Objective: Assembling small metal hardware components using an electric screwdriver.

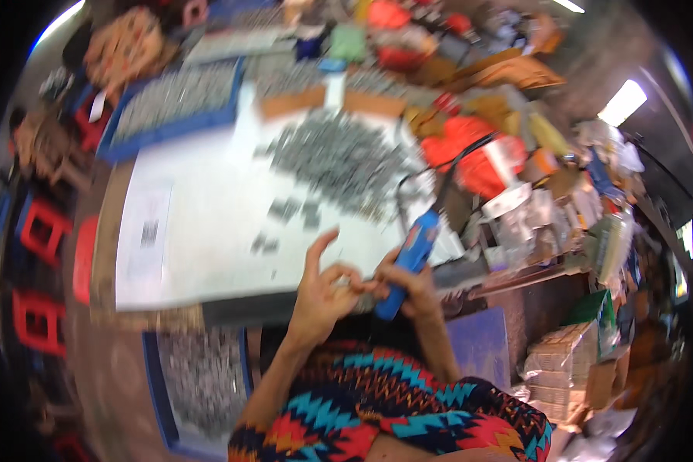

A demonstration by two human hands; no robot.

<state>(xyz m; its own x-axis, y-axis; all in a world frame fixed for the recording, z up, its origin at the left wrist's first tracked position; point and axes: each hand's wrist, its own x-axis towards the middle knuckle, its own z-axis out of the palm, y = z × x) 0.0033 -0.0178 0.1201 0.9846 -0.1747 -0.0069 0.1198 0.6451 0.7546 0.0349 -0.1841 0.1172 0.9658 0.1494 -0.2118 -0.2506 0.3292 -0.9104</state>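
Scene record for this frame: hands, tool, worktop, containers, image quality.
left_hand: left hand close to the right's fingertips; grip unclear
right_hand: right hand around blue handheld tool
worktop: white sheet bearing pile of grey pieces, smaller clusters nearer the person
containers: blue tray at far left, blue bin lower left; both hold grey pieces
image: blurred

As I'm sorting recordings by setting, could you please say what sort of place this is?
Probably a workshop: small grey pieces lie heaped on a white tabletop, similar ones fill a blue tray, and the right hand holds a blue tool.
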